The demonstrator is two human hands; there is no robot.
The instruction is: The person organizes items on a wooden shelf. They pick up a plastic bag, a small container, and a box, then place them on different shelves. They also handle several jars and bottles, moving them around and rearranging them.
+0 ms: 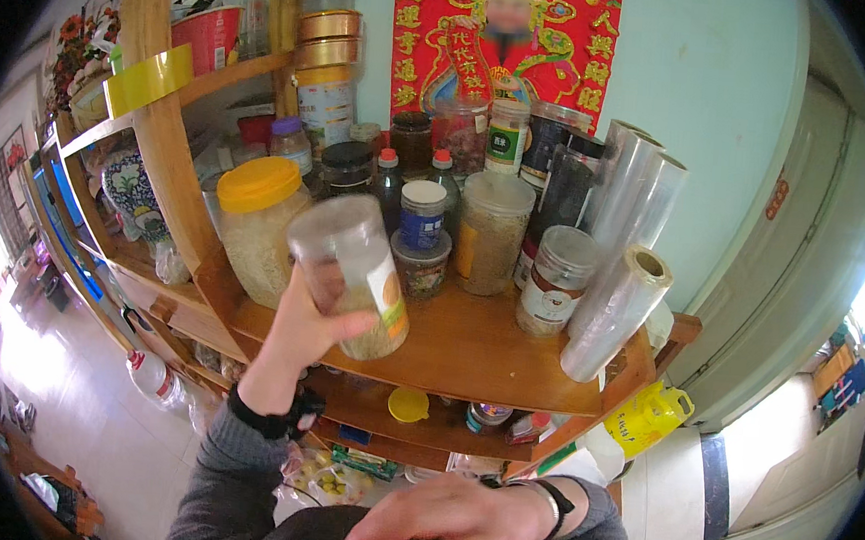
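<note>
My left hand [307, 321] is wrapped around a clear plastic jar [354, 264], tilted, with an orange and green label and some grain-like contents low inside. It is held above the front of a wooden shelf top [457, 347]. Just left of it stands a large jar with a yellow lid [259, 220], holding something pale. To the right are a small blue-labelled jar [422, 220] on a squat tub [421, 269], and a tall jar of grain [491, 236]. My right hand [452, 523] is low in front of my body, over dark cloth; whether it grips anything is hidden.
Plastic film rolls [617, 313] and a white-labelled jar [556, 282] stand at the right. Behind are sauce bottles [387, 188] and more jars. A wooden post [178, 147] rises at the left. The lower shelf holds a yellow lid [409, 404]. A yellow jug [648, 420] sits beyond the right end.
</note>
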